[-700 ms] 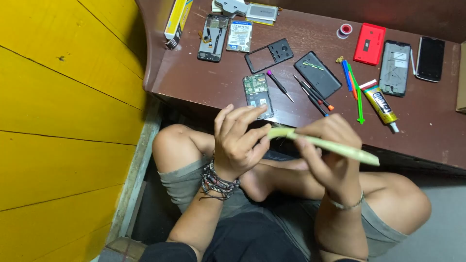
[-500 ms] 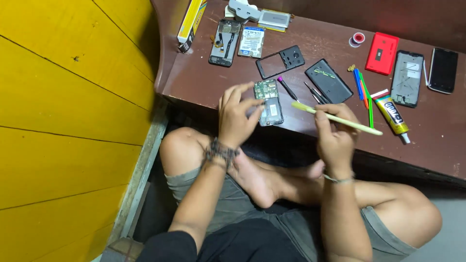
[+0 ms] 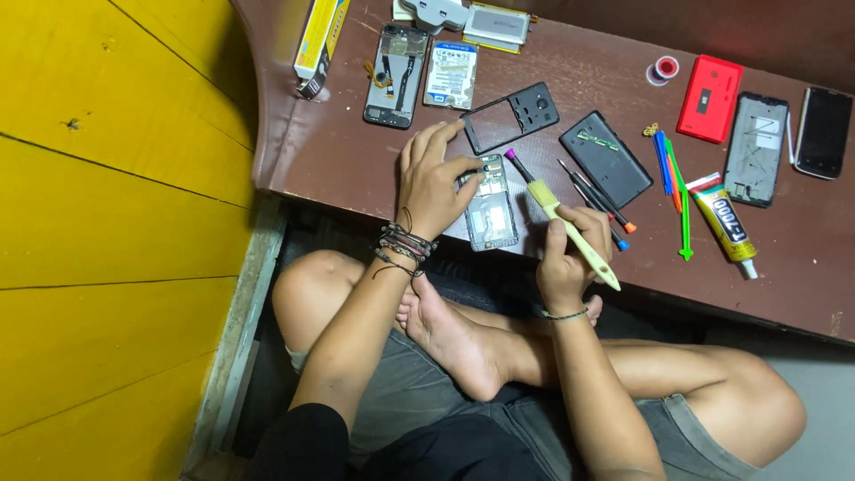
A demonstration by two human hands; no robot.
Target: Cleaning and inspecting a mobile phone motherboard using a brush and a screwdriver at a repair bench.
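- Head view, looking down: you sit cross-legged at a dark brown table (image 3: 338, 151), forearms reaching up over your knees, bare foot (image 3: 450, 343) between them.
- Your left hand (image 3: 434, 183), wrist stacked with cord bracelets (image 3: 403, 249), lies spread over the top of an opened phone (image 3: 490, 209), fingertips pressing on its upper edge to pin it near the table's front edge.
- Your right hand (image 3: 568, 258) is closed around the pale handle of a small brush (image 3: 570, 232), held slanted, bristle end pointing up-left toward the phone's upper right corner; whether the bristles touch it cannot be told.
- The two hands work close together, one on either side of the phone.
- Just above the phone lies a black phone frame (image 3: 512, 118); to its right a dark back cover (image 3: 606, 158), with screwdrivers (image 3: 597, 200) just beside the brush.
- Farther right: coloured plastic pry tools (image 3: 672, 178), a glue tube (image 3: 723, 224), a red phone case (image 3: 710, 98), a phone shell (image 3: 754, 147) and a black phone (image 3: 824, 132).
- At the table's far left sit another stripped phone (image 3: 396, 76), a battery (image 3: 451, 74) and a yellow box (image 3: 318, 40).
- A yellow wall (image 3: 116, 223) fills the left side.
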